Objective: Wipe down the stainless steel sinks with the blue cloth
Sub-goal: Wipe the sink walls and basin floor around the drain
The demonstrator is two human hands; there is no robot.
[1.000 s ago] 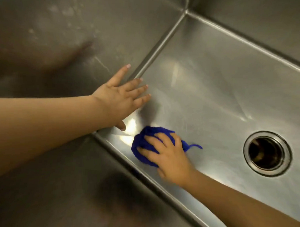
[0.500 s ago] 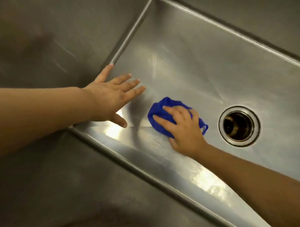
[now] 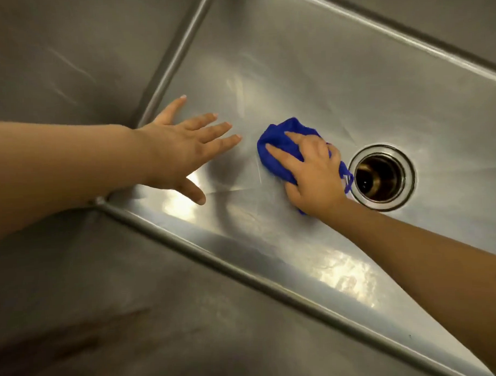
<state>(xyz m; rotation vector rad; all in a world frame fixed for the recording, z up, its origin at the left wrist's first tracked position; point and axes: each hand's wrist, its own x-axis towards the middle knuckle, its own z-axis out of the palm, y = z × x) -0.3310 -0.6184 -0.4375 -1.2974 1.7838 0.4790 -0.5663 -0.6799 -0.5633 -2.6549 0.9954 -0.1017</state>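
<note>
Presently our right hand (image 3: 311, 175) grips the blue cloth (image 3: 279, 147) against the sink floor (image 3: 307, 73); our left hand (image 3: 178, 153), beside it, lies splayed flat.

Bunched blue cloth (image 3: 279, 140), on floor of shiny stainless sink (image 3: 307, 73)

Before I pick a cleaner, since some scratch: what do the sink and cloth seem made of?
The sink looks like brushed stainless steel: grey, soft glare, fine streaks. The cloth seems soft fabric, maybe microfibre: matte blue, bunched under the right hand.
</note>
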